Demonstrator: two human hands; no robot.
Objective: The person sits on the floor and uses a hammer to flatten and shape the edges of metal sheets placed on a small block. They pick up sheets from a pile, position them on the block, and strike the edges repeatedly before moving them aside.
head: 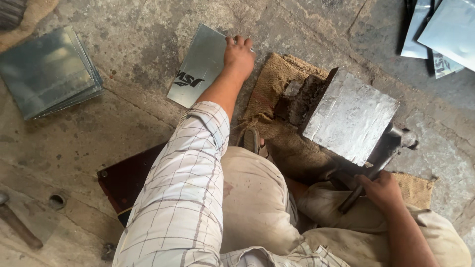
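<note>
Reaching forward, my left hand (238, 55) presses its fingers onto the far edge of a thin grey metal sheet (198, 66) that lies flat on the concrete floor (123, 118), just left of a burlap sack (277, 84). I cannot tell whether the fingers curl under the edge or only rest on it. My right hand (381, 190) is clenched around the dark handle of a hammer (376, 165) (its head pokes out beside the block). A heavy steel block (351, 116) with a scuffed silver top sits on the burlap, between my two hands. Farther out, a stack of square metal sheets (47, 71) lies at the upper left, more shiny sheets (440, 29) at the upper right, and a dark board (128, 180) sits under my left sleeve.
</note>
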